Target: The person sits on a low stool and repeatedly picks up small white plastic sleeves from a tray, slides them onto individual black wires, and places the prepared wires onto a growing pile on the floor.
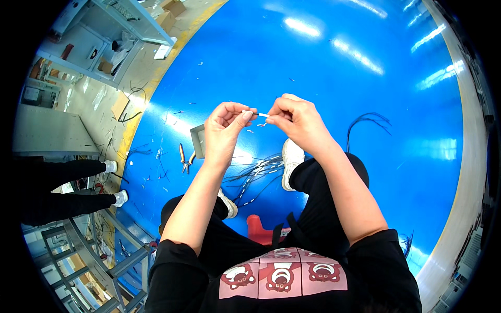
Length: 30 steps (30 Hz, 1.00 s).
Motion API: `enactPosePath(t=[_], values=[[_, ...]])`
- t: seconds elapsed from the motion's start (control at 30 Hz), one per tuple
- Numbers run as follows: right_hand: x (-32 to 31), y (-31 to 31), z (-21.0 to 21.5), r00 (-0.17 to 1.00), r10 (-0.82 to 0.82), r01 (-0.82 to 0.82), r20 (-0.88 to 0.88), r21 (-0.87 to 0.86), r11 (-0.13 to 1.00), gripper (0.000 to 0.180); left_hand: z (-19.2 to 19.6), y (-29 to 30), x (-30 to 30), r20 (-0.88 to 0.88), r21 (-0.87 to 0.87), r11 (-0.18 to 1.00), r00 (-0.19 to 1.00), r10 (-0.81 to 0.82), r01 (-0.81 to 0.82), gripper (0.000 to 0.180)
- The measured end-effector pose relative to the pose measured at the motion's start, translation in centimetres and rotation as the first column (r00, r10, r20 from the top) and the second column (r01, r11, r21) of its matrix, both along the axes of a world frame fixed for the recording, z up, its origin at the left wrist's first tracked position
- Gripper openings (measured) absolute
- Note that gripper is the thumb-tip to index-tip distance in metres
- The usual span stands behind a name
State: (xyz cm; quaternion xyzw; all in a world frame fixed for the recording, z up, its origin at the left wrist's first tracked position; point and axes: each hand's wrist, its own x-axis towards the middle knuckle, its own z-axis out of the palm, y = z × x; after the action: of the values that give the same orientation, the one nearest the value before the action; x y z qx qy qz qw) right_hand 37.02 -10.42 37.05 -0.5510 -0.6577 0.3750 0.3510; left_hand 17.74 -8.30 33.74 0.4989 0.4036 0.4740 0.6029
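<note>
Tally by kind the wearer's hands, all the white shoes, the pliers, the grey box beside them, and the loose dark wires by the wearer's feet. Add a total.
Hands: 2
White shoes: 4
Pliers: 1
Grey box: 1
Loose dark wires: too tangled to count
Total, without wires: 8

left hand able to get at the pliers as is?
Probably yes, leaning down: nothing covers the pliers on the floor, though the left hand pinches a wire and would likely need freeing.
</note>
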Motion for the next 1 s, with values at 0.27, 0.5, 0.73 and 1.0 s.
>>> enactPosePath(t=[0.27,0.5,0.73,1.0], values=[[-0.2,0.0,-0.1,0.996,-0.011,0.006,-0.084,-0.055,0.998,0.012,0.1,-0.3,0.6,0.05,-0.012,0.999,0.998,-0.05,0.051,0.014],[0.1,0.2,-0.8,0.987,-0.038,0.01,-0.159,-0.173,0.985,0.011,-0.2,0.5,0.0,0.125,-0.017,0.999,0.992,-0.032,0.034,0.014],[1.4,0.3,-1.3,0.989,-0.008,-0.033,-0.149,-0.271,0.962,0.005,-0.6,0.6,0.0,0.137,-0.102,0.994,0.99,-0.032,0.047,0.015],[1.2,0.1,-1.2,0.944,-0.053,-0.043,-0.326,-0.281,0.959,0.009,-1.1,-0.6,2.0,0.149,-0.1,0.993,0.987,-0.054,0.069,0.015]])
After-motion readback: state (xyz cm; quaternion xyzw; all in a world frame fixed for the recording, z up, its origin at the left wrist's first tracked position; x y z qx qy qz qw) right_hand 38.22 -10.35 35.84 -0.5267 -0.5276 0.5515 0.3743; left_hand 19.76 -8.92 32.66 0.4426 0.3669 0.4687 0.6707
